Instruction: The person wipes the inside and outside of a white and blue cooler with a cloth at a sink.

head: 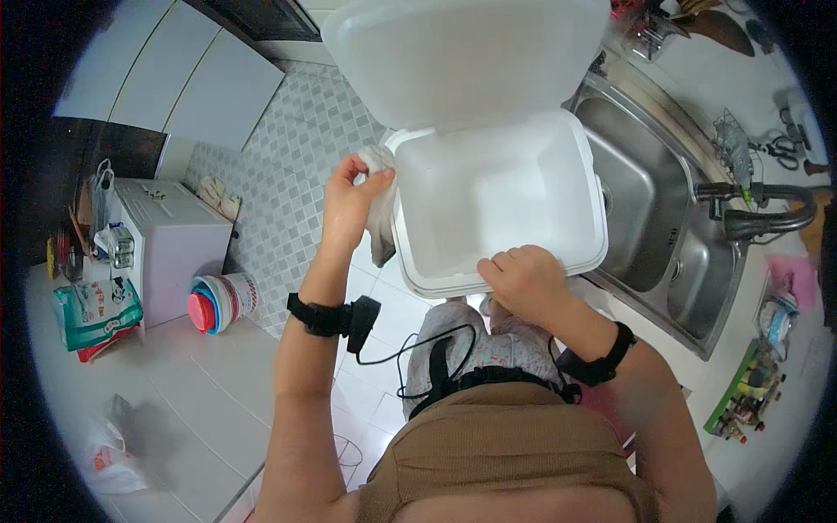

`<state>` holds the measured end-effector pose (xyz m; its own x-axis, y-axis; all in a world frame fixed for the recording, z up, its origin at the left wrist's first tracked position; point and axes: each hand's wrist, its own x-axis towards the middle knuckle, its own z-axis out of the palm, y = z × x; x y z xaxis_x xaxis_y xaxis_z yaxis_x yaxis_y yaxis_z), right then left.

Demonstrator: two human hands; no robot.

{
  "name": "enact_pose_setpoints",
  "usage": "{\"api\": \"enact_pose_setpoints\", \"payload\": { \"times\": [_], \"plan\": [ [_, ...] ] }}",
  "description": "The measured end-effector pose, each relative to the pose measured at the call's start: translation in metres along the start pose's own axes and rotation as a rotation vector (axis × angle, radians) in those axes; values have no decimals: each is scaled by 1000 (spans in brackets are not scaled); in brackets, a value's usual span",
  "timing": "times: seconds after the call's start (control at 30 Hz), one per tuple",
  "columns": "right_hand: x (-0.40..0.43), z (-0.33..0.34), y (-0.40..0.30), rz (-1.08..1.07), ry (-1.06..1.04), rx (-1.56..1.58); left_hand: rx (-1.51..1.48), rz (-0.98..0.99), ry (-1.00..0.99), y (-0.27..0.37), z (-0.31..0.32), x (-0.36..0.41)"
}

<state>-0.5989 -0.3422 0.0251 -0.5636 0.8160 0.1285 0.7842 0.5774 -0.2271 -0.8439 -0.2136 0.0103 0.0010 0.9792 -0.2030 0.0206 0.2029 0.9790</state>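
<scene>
A white plastic bin [490, 209] with its lid [464, 59] swung up is held in front of my body, beside the sink. Its inside is bare. My right hand [526, 278] grips the near rim, fingers curled over the edge. At the bin's left side, my left hand [353, 193] pinches a greyish-white cloth [379, 216], which hangs down along the outer wall. Part of the cloth is hidden behind the fingers.
A double-bowl steel sink [634, 189] with a dark faucet [758, 209] lies to the right. Left are a white cabinet [176, 242], stacked tubs [222, 304] and a green bag [98, 310]. A rag [219, 196] lies by the cabinet. A black cable [418, 350] hangs from my left wrist.
</scene>
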Motion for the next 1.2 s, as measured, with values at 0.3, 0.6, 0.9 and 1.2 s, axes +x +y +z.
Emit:
{"api": "enact_pose_setpoints", "payload": {
  "times": [0.3,0.6,0.9,1.2],
  "plan": [
    [6,-5,12,-1,112,-2,26,56,31,-1,9,33],
    [4,-6,27,-94,92,27,-265,-200,7,-12,6,-16],
    [3,-13,32,-158,42,61,-291,-229,-41,6,20,40],
    [3,-16,24,0,0,10,-415,-137,143,-6,30,-1]
  ]
}}
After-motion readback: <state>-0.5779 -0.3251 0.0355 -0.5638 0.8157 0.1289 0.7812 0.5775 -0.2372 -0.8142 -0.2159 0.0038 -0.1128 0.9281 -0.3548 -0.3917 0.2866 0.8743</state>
